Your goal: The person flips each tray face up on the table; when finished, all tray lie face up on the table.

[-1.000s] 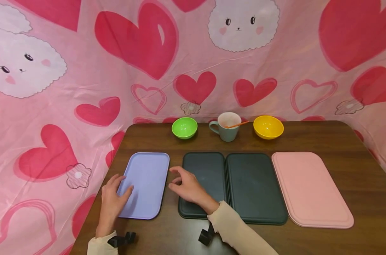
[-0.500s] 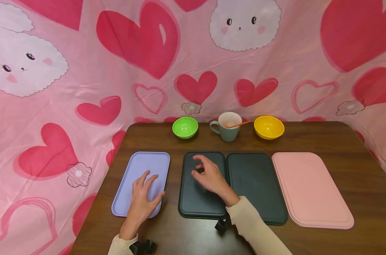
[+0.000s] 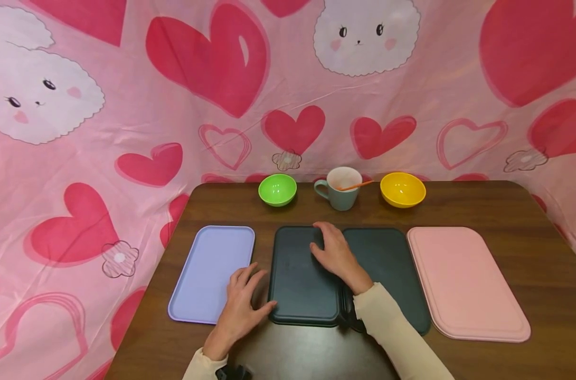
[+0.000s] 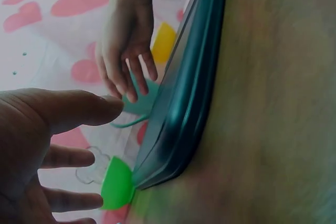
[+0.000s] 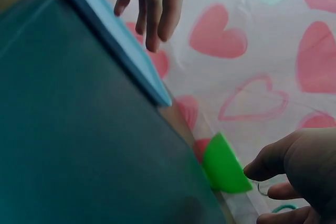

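Note:
In the head view my left hand [image 3: 240, 306] hovers with spread fingers over the gap between a lavender tray [image 3: 207, 274] and the left of two dark green trays [image 3: 302, 290]. Its thumb tip lies close to that dark tray's lower left edge; contact cannot be told. My right hand [image 3: 336, 253] is above the same dark tray's right side, fingers loosely bent toward its far edge, holding nothing. The left wrist view shows the dark tray [image 4: 184, 108] beside the left thumb. In the right wrist view, the dark tray [image 5: 94, 129] fills the left side.
The second dark green tray [image 3: 387, 279] is partly covered by my right arm. A pink tray [image 3: 468, 285] lies farther right. Along the back stand a green bowl [image 3: 277, 191], a mug [image 3: 343, 195] with an orange stick [image 3: 356, 186], and a yellow bowl [image 3: 403, 191].
Both hands have moved right: the left from the lavender tray's left edge across it toward the dark tray, the right from the dark tray's left side to its far right. The trays have stayed put.

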A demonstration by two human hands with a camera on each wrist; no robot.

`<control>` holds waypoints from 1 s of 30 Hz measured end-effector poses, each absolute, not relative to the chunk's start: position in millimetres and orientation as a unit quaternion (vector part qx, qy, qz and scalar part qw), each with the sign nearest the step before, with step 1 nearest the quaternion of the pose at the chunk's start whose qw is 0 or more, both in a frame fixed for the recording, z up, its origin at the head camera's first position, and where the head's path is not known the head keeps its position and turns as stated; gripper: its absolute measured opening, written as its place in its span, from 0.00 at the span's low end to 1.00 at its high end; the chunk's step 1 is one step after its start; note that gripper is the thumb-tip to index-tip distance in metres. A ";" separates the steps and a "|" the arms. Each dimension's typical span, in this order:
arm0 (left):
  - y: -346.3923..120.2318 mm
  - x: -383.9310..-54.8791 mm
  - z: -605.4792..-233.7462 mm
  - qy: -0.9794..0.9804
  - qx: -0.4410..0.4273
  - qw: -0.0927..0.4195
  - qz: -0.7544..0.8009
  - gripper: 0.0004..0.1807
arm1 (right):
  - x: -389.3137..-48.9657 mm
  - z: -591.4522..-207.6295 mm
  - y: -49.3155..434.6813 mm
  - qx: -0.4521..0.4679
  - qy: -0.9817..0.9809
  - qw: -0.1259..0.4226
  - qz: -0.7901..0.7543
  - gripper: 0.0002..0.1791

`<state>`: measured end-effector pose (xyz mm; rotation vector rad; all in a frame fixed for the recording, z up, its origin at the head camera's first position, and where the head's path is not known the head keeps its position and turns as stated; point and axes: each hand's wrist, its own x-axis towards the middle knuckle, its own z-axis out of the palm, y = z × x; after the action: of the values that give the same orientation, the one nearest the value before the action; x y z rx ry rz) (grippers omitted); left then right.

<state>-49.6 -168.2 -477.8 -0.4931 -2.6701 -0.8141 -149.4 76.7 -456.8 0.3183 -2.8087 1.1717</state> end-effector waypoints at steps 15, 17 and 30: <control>-149.8 -44.4 -483.6 -0.946 -0.143 -0.004 -0.291 0.42 | -167.6 -476.7 93.3 0.090 -0.955 0.022 0.281 0.28; -149.6 -44.3 -483.7 -0.944 -0.137 -0.026 -0.298 0.43 | -168.0 -478.2 93.8 0.085 -0.957 0.019 0.277 0.27; -149.3 -43.5 -487.9 -0.952 -0.159 -0.039 -0.259 0.50 | -168.0 -482.8 95.8 0.091 -0.957 0.017 0.276 0.25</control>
<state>-43.5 -149.3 -487.9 -0.5124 -3.0664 -0.8334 -168.0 95.8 -482.8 0.2819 -2.9747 0.8568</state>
